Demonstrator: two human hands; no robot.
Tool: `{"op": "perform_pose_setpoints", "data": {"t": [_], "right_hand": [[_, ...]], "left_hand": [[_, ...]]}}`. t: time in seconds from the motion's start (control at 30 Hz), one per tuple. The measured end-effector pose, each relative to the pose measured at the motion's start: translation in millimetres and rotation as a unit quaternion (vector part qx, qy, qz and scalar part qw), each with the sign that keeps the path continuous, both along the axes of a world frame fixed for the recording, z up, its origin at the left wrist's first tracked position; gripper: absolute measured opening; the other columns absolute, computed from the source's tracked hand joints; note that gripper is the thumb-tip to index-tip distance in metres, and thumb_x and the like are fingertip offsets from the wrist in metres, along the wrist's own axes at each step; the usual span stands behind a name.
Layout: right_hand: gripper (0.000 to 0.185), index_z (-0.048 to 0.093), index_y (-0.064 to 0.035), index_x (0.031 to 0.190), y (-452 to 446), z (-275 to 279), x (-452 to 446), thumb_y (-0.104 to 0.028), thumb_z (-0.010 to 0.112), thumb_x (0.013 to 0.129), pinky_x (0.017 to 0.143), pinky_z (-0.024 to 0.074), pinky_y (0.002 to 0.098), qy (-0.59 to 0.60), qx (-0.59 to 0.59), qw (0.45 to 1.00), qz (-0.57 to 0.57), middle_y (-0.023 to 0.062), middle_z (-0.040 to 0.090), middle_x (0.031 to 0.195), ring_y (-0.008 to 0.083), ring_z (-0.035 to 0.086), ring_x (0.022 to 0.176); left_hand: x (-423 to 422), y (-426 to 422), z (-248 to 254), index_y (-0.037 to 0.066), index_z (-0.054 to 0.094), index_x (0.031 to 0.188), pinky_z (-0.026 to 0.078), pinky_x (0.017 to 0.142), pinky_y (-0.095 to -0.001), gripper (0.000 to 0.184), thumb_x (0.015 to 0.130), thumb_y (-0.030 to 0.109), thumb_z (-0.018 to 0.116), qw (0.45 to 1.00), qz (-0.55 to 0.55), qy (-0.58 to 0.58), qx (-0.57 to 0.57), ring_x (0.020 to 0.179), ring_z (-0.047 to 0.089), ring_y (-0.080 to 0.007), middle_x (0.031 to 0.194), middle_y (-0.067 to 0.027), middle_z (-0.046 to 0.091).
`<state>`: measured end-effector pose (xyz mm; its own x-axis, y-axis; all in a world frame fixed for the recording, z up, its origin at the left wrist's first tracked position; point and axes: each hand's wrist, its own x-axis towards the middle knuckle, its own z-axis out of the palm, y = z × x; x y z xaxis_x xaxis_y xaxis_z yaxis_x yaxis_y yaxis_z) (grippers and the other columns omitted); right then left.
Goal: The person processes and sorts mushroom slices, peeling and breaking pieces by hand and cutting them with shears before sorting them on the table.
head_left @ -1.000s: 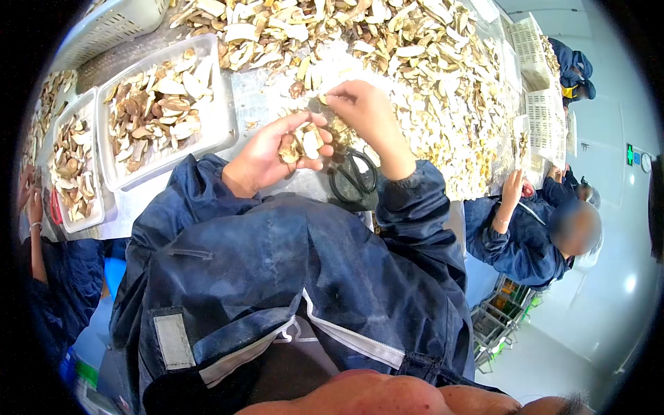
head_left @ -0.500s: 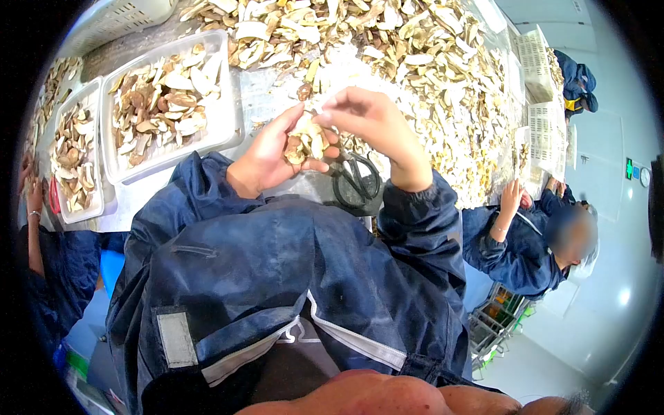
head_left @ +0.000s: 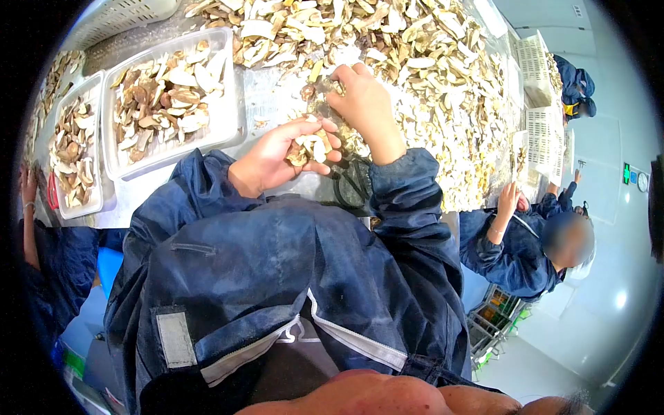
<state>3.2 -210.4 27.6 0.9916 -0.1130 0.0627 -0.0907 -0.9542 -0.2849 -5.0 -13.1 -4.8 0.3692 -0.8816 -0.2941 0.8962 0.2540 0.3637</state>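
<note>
Nearest you, beyond the front of your dark blue jacket point(head_left: 242, 256), your left hand point(head_left: 280, 144) is turned palm up, its fingers curled around a small clutch of mushroom pieces point(head_left: 302, 151). Just to its right, near your right sleeve, black loop handles point(head_left: 351, 183) lie on the tabletop point(head_left: 299, 185). A little farther out, your right hand point(head_left: 368, 100) reaches down to the loose pieces with its fingers bent and its thumb near the forefinger; the fingertips are lost in the pale clutter, so I can't tell whether they pinch anything.

The step in hand looks like picking through the pieces with your right while your left holds a handful. The next move seems to call for a light pinch on one piece and a steady, cupped left palm, so that nothing spills.

To your left stand a large clear tray point(head_left: 238, 97) and, beside it, a smaller clear tray point(head_left: 98, 176), both bearing slices. Ahead and to your right runs a broad spread of mushroom slices point(head_left: 443, 90). Past it stand white slotted baskets point(head_left: 536, 69), with a co-worker point(head_left: 515, 263) on that side.
</note>
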Motion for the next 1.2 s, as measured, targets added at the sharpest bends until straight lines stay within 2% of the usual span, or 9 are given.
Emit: {"op": "perform_pose_setpoints", "data": {"t": [0.17, 0.3, 0.4, 0.53, 0.7, 0.9, 1.0, 1.17, 1.2], "right_hand": [[0.025, 0.068, -0.0064, 0.105, -9.0, 14.5, -5.3, -0.011, 0.071, 0.081, 0.063, 0.0502, 0.0282, 0.016, 0.248, 0.968, 0.022, 0.0063, 0.067, 0.090, 0.0130, 0.064, 0.071], [0.022, 0.069, -0.0011, 0.102, 17.1, 74.6, -34.4, -0.015, 0.072, 0.085, 0.063, 0.0488, 0.0268, 0.137, 0.429, 0.889, 0.081, 0.0033, 0.066, 0.084, 0.0095, 0.062, 0.075], [0.020, 0.069, -0.0006, 0.101, 28.4, 88.9, -39.0, -0.015, 0.072, 0.087, 0.063, 0.0490, 0.0269, 0.190, 0.460, 0.867, 0.028, 0.0042, 0.066, 0.085, 0.0091, 0.062, 0.075], [0.021, 0.072, -0.0059, 0.106, 5.4, 31.2, -8.4, -0.011, 0.072, 0.086, 0.068, 0.0522, 0.0291, -0.032, 0.192, 0.974, 0.118, 0.0086, 0.070, 0.096, 0.0158, 0.067, 0.079], [0.017, 0.073, -0.0097, 0.100, 12.2, 0.6, 4.1, -0.016, 0.069, 0.084, 0.071, 0.0539, 0.0366, -0.039, 0.119, 0.976, 0.179, 0.0111, 0.063, 0.088, 0.0304, 0.067, 0.081], [0.018, 0.073, -0.0074, 0.098, 1.2, -6.7, 2.1, -0.017, 0.071, 0.084, 0.069, 0.0534, 0.0343, 0.003, 0.114, 0.989, 0.098, 0.0109, 0.065, 0.086, 0.0266, 0.067, 0.077], [0.018, 0.072, -0.0041, 0.097, -4.5, 9.4, -6.3, -0.017, 0.071, 0.085, 0.069, 0.0524, 0.0303, 0.044, 0.191, 0.980, 0.034, 0.0098, 0.069, 0.085, 0.0179, 0.065, 0.073], [0.019, 0.070, -0.0023, 0.103, -2.7, 68.3, -35.2, -0.014, 0.073, 0.088, 0.069, 0.0472, 0.0239, 0.223, 0.554, 0.801, 0.051, -0.0003, 0.068, 0.086, 0.0065, 0.059, 0.075], [0.020, 0.070, -0.0026, 0.104, -3.5, 68.3, -36.0, -0.014, 0.073, 0.088, 0.069, 0.0473, 0.0240, 0.194, 0.500, 0.842, 0.058, -0.0002, 0.068, 0.087, 0.0066, 0.059, 0.076]], "left_hand": [[3.9, -0.1, -2.2, 0.004, 0.058, 0.124, 0.061, 0.071, -0.0406, 0.045, 0.106, 0.039, 0.038, 0.999, -0.003, 0.032, -0.021, 0.100, 0.069, -0.0326, 0.111, -0.0159, 0.068], [0.1, -2.1, -0.4, 0.008, 0.056, 0.130, 0.061, 0.070, -0.0424, 0.048, 0.106, 0.044, 0.034, 0.999, 0.009, 0.039, -0.019, 0.101, 0.069, -0.0338, 0.113, -0.0148, 0.068], [0.8, 0.0, -0.3, 0.012, 0.053, 0.134, 0.062, 0.070, -0.0439, 0.047, 0.105, 0.044, 0.035, 0.998, 0.004, 0.048, -0.048, 0.101, 0.069, -0.0342, 0.114, -0.0139, 0.067], [2.5, -0.8, -3.2, 0.005, 0.059, 0.121, 0.062, 0.065, -0.0415, 0.046, 0.104, 0.042, 0.037, 0.997, -0.006, 0.076, -0.021, 0.097, 0.070, -0.0347, 0.108, -0.0168, 0.068], [1.3, 2.0, -4.4, 0.002, 0.060, 0.116, 0.062, 0.058, -0.0402, 0.046, 0.104, 0.041, 0.038, 0.995, -0.011, 0.092, -0.034, 0.089, 0.071, -0.0339, 0.104, -0.0179, 0.069], [-1.1, 0.6, -3.6, 0.002, 0.061, 0.116, 0.062, 0.058, -0.0406, 0.046, 0.104, 0.041, 0.038, 0.994, -0.020, 0.100, -0.029, 0.091, 0.071, -0.0340, 0.104, -0.0171, 0.070], [0.0, 1.0, -4.9, 0.002, 0.061, 0.116, 0.062, 0.059, -0.0410, 0.047, 0.104, 0.042, 0.038, 0.995, -0.017, 0.096, -0.030, 0.092, 0.071, -0.0341, 0.104, -0.0174, 0.070], [-0.6, 0.2, -5.6, 0.004, 0.061, 0.117, 0.062, 0.061, -0.0412, 0.046, 0.104, 0.042, 0.038, 0.994, -0.015, 0.101, -0.029, 0.093, 0.070, -0.0339, 0.105, -0.0172, 0.069], [-1.2, -0.1, -5.5, 0.005, 0.061, 0.117, 0.062, 0.061, -0.0413, 0.046, 0.104, 0.042, 0.038, 0.994, -0.016, 0.103, -0.031, 0.093, 0.070, -0.0338, 0.105, -0.0170, 0.069]]}}
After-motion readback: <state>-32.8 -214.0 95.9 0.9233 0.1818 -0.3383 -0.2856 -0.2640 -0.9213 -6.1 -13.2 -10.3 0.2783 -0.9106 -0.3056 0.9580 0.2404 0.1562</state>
